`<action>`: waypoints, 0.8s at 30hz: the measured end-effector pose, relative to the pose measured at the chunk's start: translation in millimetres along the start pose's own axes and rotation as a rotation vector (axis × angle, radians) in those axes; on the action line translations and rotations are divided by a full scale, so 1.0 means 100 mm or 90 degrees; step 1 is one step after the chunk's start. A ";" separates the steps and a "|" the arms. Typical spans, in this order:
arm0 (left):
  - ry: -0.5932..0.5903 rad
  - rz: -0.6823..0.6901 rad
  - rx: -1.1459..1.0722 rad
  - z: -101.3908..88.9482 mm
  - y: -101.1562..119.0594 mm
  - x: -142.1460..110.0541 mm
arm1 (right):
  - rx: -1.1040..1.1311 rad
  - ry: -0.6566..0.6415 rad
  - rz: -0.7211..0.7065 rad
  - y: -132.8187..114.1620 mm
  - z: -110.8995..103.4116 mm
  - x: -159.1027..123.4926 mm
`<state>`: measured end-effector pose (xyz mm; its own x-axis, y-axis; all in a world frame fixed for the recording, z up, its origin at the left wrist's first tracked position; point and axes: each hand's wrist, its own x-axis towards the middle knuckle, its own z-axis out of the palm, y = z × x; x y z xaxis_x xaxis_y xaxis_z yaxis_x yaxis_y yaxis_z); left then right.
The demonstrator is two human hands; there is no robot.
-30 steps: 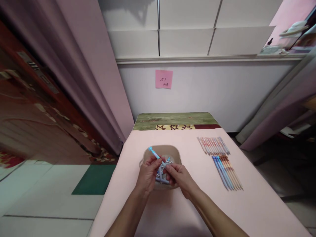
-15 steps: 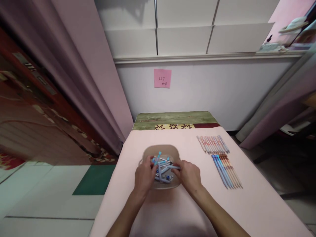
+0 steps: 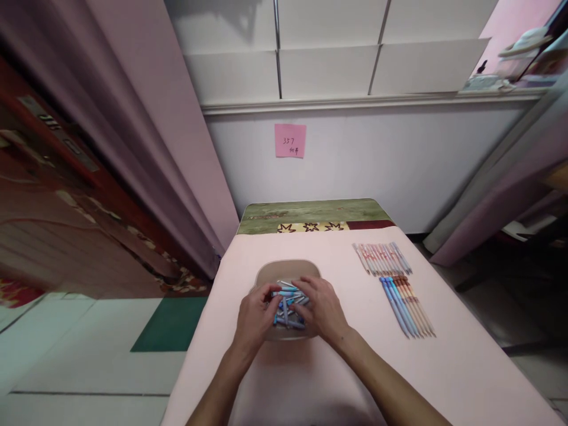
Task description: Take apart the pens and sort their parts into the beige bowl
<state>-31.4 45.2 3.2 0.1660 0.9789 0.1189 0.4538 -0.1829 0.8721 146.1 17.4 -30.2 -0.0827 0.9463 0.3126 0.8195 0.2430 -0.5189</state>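
Observation:
A tan plastic bowl [image 3: 287, 269] sits on the pink tabletop and holds a pile of blue and grey pens [image 3: 287, 300]. Both of my hands reach into it from the near side. My left hand [image 3: 254, 315] curls its fingers and thumb around pens at the pile's left. My right hand [image 3: 323, 310] lies over the pile's right side, its fingers closed on the pens there. My hands hide the bowl's near half.
Two neat rows of pens lie to the right: a pale pink-grey row [image 3: 383, 258] and, nearer, a blue and orange row [image 3: 407, 299]. The table [image 3: 448, 367] ends at a patterned cloth [image 3: 313, 218] by the wall. A pink note [image 3: 290, 141] hangs above.
One second ago both hands held a light blue pen above the bowl. It then went into the bowl, and both hands have now closed in over the pile.

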 end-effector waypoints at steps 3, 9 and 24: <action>-0.035 -0.009 -0.047 0.00 0.04 -0.03 | 0.022 -0.005 -0.011 -0.05 0.06 0.01; -0.058 -0.004 -0.008 0.01 -0.03 -0.01 | -0.004 -0.001 -0.027 -0.03 0.02 -0.04; 0.110 0.067 0.203 -0.19 -0.19 0.12 | -0.331 -0.135 0.605 1.56 -0.74 -0.79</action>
<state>-54.2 62.1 -3.1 0.0885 0.9493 0.3018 0.6960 -0.2757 0.6630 322.8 -35.1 -77.2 0.6527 0.7294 -0.2049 0.7351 -0.6752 -0.0618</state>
